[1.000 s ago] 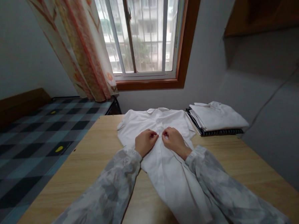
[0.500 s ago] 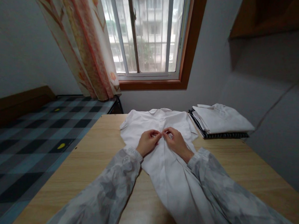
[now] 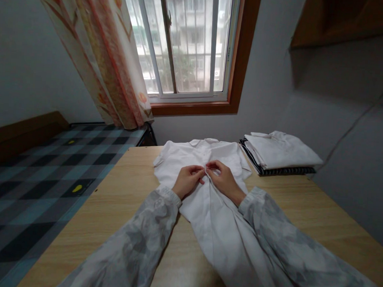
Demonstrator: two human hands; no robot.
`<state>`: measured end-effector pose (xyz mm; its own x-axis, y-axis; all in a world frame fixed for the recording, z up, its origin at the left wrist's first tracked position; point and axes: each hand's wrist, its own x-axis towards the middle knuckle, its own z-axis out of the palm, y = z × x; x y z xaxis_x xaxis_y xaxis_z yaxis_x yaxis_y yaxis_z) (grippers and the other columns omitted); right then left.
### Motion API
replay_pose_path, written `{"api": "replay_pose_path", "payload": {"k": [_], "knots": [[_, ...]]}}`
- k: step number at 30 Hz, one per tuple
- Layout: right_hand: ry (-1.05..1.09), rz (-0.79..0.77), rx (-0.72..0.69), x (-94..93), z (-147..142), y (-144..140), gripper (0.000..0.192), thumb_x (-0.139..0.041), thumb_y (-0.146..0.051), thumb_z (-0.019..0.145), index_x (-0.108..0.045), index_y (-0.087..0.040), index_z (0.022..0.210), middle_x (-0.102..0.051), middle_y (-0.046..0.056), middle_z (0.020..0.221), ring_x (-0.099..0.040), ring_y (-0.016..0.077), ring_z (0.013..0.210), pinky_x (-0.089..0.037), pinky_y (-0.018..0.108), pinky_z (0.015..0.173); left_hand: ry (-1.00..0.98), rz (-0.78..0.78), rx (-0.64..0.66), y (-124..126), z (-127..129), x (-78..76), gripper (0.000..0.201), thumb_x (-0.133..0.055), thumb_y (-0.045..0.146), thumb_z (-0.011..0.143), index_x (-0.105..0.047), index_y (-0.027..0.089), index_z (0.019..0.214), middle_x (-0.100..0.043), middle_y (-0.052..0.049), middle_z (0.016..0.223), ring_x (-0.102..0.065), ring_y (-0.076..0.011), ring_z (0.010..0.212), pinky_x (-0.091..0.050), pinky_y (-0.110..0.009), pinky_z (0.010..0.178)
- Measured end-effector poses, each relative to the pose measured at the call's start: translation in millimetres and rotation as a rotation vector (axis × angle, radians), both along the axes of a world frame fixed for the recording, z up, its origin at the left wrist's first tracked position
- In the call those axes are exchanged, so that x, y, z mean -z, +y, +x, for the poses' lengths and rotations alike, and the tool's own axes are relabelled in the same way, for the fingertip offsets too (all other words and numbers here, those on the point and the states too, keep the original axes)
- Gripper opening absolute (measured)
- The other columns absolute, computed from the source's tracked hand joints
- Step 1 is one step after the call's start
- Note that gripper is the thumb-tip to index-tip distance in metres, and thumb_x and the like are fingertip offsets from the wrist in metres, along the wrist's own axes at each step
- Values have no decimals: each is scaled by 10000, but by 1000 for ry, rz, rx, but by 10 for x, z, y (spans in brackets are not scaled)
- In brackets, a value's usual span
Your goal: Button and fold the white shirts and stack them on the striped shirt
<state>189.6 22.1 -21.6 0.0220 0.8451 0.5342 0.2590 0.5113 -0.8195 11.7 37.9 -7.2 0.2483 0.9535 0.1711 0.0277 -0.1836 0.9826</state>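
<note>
A white short-sleeved shirt (image 3: 219, 224) lies front side up, its collar toward the window and its lower part reaching down to the near side. Both hands meet at its front placket, in the upper middle. My left hand (image 3: 189, 180) pinches the fabric at the placket between thumb and fingers. Right beside it, my right hand (image 3: 223, 178) pinches the placket's other edge, the fingertips of both nearly touching. Any button between the fingers is too small to make out.
The shirt rests on a light wooden table (image 3: 124, 191). Folded white and black clothes (image 3: 281, 152) are stacked at its back right. To the left is a bed with a checked cover (image 3: 48, 174). A flowered curtain (image 3: 109, 62) hangs by the window (image 3: 189, 53); a wooden shelf (image 3: 345, 27) juts out upper right.
Both hands stay pinched at the same spot on the placket, with only small finger shifts. The fabric edge under the right hand is lifted slightly more. The view has shifted a little.
</note>
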Motion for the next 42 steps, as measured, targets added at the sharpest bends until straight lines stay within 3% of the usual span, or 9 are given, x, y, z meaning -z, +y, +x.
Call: {"api": "replay_pose_path", "payload": {"k": [6, 13, 20, 26, 34, 42], "knots": [[-84, -30, 60, 18, 14, 14, 121, -722, -323, 919, -784, -219, 910, -798, 58, 935, -727, 236, 900, -537, 357, 862, -11, -1, -23, 9, -4, 18, 350, -874, 448, 775, -811, 128, 903, -779, -62, 793, -681, -141, 576, -492, -233, 550], [-106, -54, 67, -10, 19, -8, 142, -765, -353, 913, -812, -219, 904, -809, 55, 892, -735, 226, 836, -542, 334, 790, 37, 42, 5, 8, -13, 27, 362, -811, 494, 848, -820, 137, 902, -763, -53, 748, -691, -155, 606, -508, -247, 593], [-74, -43, 31, 7, 22, -1, 131, -771, -341, 915, -824, -221, 918, -821, 56, 941, -749, 225, 889, -550, 328, 823, 104, 91, -53, -1, -22, 15, 315, -760, 468, 879, -805, 157, 894, -773, -40, 765, -697, -158, 614, -507, -252, 616], [-178, -32, 132, 26, -5, -6, 155, -773, -364, 925, -811, -222, 878, -799, 49, 864, -697, 202, 758, -525, 319, 716, 150, 121, -84, -23, -14, 2, 290, -736, 449, 887, -779, 163, 881, -716, -9, 661, -658, -149, 584, -489, -251, 602], [-265, 77, 126, -18, 0, -24, 132, -766, -303, 951, -792, -224, 849, -783, 46, 843, -700, 206, 782, -520, 337, 781, 72, 48, -125, -56, 20, -43, 170, -777, 324, 783, -739, 163, 824, -692, 4, 624, -637, -142, 564, -484, -249, 579], [-298, 128, 133, -27, -3, -31, 143, -780, -228, 939, -774, -223, 797, -763, 42, 819, -682, 214, 793, -504, 355, 816, 47, 22, -137, -57, 23, -40, 267, -846, 390, 760, -771, 146, 839, -748, -33, 685, -675, -156, 580, -503, -248, 561]]}}
